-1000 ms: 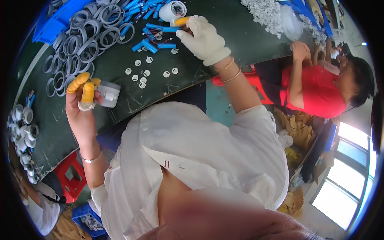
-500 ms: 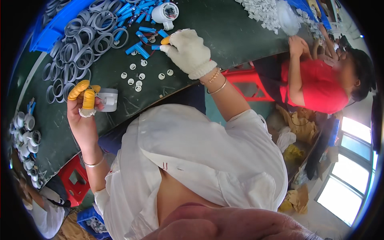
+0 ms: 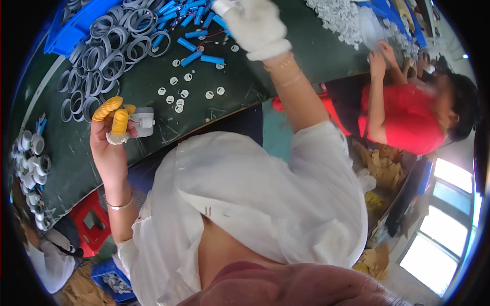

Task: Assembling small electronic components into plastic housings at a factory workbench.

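Left hand: the left hand (image 3: 113,140) had stayed almost where it was a second before, raised over the near edge of the bench (image 3: 240,86), with yellow rubber caps on its fingers (image 3: 120,121).
Left fingers: they were closed narrowly on the small grey block (image 3: 143,122), holding it just as in the earlier frames.
Grey block: it sat in the left hand, just above the bench edge and near the scattered white discs (image 3: 179,94).
Right hand: the right hand (image 3: 255,23), in a white glove, had moved farther up the bench, away from the discs, and by now reached the top of the view beside the blue tubes (image 3: 196,43).
Right fingers: cut off by the rim of the view, so I cannot tell whether they were spread or held anything; the orange fingertip seen earlier was out of view.
Grey rings: the heap of grey rings (image 3: 104,56) lay on the bench beyond the left hand, unchanged.
Other person: a person in a red shirt (image 3: 408,120) worked at the far right end of the bench, hands in a pile of small white parts (image 3: 342,18).
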